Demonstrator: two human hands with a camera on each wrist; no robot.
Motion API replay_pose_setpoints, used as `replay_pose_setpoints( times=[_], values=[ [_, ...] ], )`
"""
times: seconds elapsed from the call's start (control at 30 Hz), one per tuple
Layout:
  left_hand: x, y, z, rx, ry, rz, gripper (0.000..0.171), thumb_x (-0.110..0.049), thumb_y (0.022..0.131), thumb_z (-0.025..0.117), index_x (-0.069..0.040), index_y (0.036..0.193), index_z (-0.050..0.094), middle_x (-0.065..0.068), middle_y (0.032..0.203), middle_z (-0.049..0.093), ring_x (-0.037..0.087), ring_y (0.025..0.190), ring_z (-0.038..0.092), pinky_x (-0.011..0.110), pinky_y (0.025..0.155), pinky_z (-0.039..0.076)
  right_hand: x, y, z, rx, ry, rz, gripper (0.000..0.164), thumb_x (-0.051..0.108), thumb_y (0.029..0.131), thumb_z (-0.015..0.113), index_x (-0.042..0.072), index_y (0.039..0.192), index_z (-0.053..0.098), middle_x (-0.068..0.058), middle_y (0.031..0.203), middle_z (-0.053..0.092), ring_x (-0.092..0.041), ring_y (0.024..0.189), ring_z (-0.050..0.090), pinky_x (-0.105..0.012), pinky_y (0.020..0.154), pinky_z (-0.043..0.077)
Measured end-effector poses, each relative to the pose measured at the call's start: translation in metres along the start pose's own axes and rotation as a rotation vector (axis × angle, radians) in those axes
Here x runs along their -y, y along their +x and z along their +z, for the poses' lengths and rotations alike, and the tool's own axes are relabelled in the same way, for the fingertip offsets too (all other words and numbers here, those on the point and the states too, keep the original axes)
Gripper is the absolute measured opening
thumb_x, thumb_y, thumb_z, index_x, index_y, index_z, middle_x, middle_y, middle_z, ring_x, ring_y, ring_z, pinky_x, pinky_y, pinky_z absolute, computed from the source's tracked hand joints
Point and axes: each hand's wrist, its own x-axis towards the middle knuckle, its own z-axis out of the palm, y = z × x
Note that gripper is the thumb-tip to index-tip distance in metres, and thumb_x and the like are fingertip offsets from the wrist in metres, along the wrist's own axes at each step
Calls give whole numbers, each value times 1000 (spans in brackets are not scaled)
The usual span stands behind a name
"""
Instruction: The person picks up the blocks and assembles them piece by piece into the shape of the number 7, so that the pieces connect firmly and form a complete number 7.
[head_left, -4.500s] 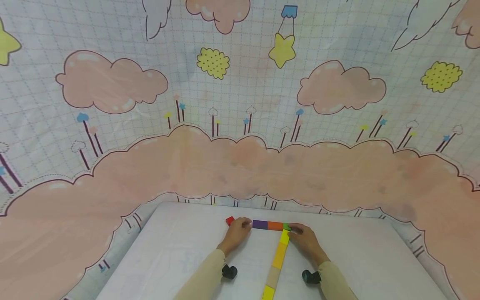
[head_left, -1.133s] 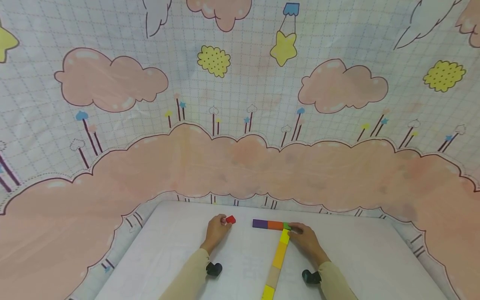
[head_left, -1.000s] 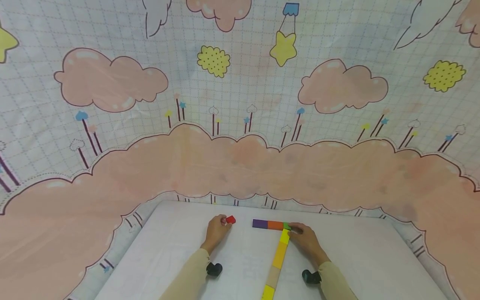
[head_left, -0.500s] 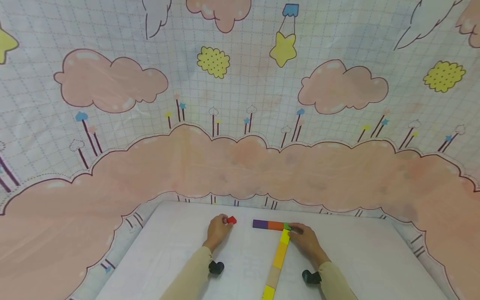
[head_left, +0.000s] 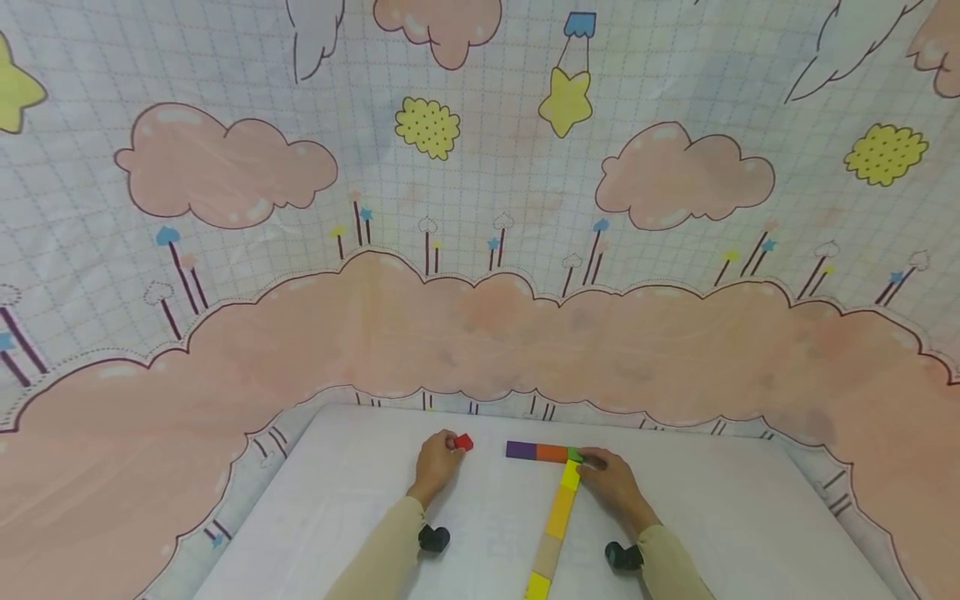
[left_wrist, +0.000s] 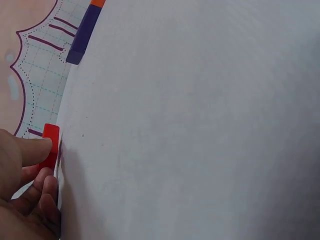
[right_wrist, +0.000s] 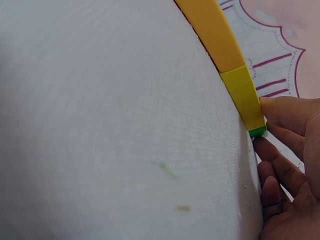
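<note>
My left hand [head_left: 435, 463] pinches a small red block [head_left: 464, 442] between thumb and fingers, left of the row of blocks. The left wrist view shows the thumb lying on the red block [left_wrist: 51, 145]. A purple block [head_left: 521, 451], an orange block [head_left: 552, 453] and a green block [head_left: 574, 454] lie end to end across the table. My right hand [head_left: 611, 482] pinches the green block at the corner, thumb by the yellow block [head_left: 571, 475]. In the right wrist view only a sliver of the green block [right_wrist: 258, 131] shows, the rest hidden.
From the corner a line of blocks runs toward me: the yellow one, an amber block [head_left: 559, 512], a tan block [head_left: 548, 557] and another yellow block [head_left: 537, 586]. They lie on a white tabletop [head_left: 337, 483], before a cloud-patterned cloth [head_left: 480, 333].
My left hand has moved left, away from the purple block's end, and taken hold of the red block, which has shifted slightly right. The right hand has stayed at the green block.
</note>
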Motion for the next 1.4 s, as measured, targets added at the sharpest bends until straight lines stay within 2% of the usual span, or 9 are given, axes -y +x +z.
replay_pose_setpoints(
  times=[0.23, 0.8, 1.1, 1.4],
  values=[
    [1, -1, -2, 16, -51, 5, 24, -7, 88, 69, 2, 110, 64, 10, 90, 61, 20, 83, 54, 37, 80, 51, -1, 0, 0, 1, -1, 2, 34, 22, 93, 65, 17, 126, 65, -13, 138, 56, -34, 130, 47, -60, 110, 35],
    [0, -11, -7, 40, -73, 52, 25, -6, 89, 69, 4, 111, 63, 10, 93, 63, 19, 84, 56, 37, 80, 52, -2, -1, 0, 2, -5, -3, 34, 23, 93, 65, 16, 126, 65, -14, 141, 54, -36, 134, 45, -61, 112, 32],
    [1, -16, -9, 62, -41, 120, 28, -8, 90, 68, 2, 115, 63, 13, 103, 65, 24, 95, 59, 44, 91, 52, -1, 0, 0, 2, -13, 5, 35, 23, 93, 65, 16, 127, 65, -14, 141, 55, -36, 133, 45, -62, 111, 32],
    [2, -16, -10, 104, -55, 134, 30, -11, 91, 68, -1, 118, 63, 12, 109, 65, 24, 102, 59, 45, 95, 52, -4, 2, 0, 3, -26, -6, 35, 26, 93, 65, 18, 127, 65, -13, 140, 55, -36, 132, 45, -62, 111, 32]
  ],
)
